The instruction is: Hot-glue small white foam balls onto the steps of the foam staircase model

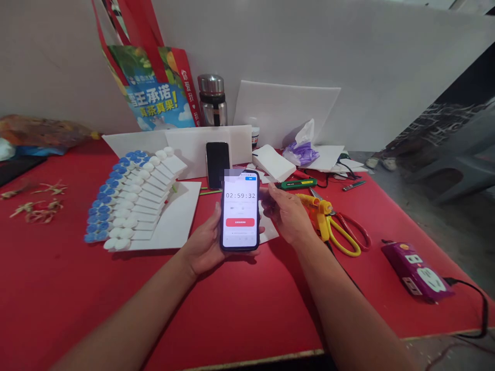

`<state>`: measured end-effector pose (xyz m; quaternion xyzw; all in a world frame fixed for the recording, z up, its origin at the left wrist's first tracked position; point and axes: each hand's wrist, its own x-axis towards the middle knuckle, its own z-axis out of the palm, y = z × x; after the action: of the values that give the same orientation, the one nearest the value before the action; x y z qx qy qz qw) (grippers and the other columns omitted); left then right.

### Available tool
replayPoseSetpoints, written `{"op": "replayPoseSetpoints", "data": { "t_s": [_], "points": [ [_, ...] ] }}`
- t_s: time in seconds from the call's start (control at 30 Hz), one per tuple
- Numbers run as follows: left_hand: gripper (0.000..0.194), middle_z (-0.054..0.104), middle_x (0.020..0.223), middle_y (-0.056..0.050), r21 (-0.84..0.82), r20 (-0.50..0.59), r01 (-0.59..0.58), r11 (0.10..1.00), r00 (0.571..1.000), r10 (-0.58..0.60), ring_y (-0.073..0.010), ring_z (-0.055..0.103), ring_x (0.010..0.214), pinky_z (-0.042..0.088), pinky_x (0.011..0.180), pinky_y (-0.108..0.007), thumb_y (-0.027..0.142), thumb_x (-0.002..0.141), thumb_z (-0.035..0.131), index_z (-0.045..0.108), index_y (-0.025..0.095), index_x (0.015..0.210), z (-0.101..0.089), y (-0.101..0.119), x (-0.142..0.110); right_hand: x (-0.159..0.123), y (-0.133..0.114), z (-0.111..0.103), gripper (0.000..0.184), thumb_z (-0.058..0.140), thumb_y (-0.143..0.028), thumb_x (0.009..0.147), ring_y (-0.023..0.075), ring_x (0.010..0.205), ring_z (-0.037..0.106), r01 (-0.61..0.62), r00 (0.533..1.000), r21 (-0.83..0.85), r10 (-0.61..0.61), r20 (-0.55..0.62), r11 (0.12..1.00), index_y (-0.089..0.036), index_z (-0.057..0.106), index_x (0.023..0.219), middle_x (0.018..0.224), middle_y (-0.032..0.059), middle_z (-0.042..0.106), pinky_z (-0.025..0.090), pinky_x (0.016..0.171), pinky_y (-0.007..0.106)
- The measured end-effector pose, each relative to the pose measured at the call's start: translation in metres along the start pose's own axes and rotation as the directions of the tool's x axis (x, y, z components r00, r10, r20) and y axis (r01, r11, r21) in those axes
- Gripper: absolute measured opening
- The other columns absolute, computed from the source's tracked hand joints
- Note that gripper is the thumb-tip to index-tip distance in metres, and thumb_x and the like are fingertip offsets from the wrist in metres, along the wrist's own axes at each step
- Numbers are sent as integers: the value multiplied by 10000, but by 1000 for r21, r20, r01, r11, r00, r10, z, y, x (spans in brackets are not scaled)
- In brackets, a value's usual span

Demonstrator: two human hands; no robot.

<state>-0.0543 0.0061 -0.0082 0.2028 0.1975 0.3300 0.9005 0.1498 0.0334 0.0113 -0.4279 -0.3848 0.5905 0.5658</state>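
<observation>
My left hand (204, 245) is wrapped round a smartphone (240, 210), held upright above the red table (232, 304). Its lit screen shows a timer reading 02:59:32 and a red button. My right hand (288, 214) steadies the phone's right edge, fingers curled against it. Just behind the phone lies a white foam sheet (174, 216) carrying a stepped model (131, 201) of white foam strips tipped with blue and white beads.
A second dark phone (217, 164) leans on white foam boards. Yellow and red scissors (344, 232), a yellow glue gun (319, 206), a green cutter (296, 183), a purple power strip (419, 273), a steel flask (212, 100), a printed bag (154, 87) and foam blocks (274, 162) surround me.
</observation>
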Motion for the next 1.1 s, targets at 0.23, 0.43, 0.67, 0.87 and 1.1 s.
{"op": "replayPoseSetpoints", "data": {
  "t_s": [0.23,0.43,0.67,0.87,1.1],
  "points": [
    [747,705,1350,-266,64,-1,45,997,999,-45,-434,676,1275,602,920,-653,659,1052,300,467,155,1578,1,-2,-1,-2,-5,-2,388,892,-536,713,66,454,403,-89,992,33,86,88,995,-176,745,731,551,-49,527,233,440,240],
    [759,728,1303,-271,76,-12,65,995,998,-64,-422,718,1207,616,897,-629,686,1035,322,494,160,1555,1,-1,-1,-1,-7,-4,385,910,-506,687,49,410,407,-104,988,43,98,118,994,-162,765,780,551,-46,567,217,397,220],
    [747,722,1315,-267,77,20,70,995,997,-72,-400,742,1156,622,885,-618,666,1054,266,546,143,1508,0,-2,0,-2,-8,-5,387,915,-482,692,86,448,524,-137,982,50,129,136,989,-147,764,814,576,-8,632,280,397,208],
    [735,705,1357,-251,49,7,46,998,999,-47,-441,704,1225,613,887,-638,667,1051,301,481,164,1555,0,-2,1,-3,-8,0,372,900,-493,686,70,409,453,-87,994,59,83,69,994,-162,738,741,542,-24,603,273,395,223],
    [778,689,1313,-293,128,-112,16,992,994,-2,-392,757,1100,624,873,-477,705,1025,333,579,82,1421,11,-6,3,-2,-27,0,312,848,-485,762,94,453,448,288,944,22,-280,-173,957,-212,706,716,562,-28,575,320,430,263]
  ]
}}
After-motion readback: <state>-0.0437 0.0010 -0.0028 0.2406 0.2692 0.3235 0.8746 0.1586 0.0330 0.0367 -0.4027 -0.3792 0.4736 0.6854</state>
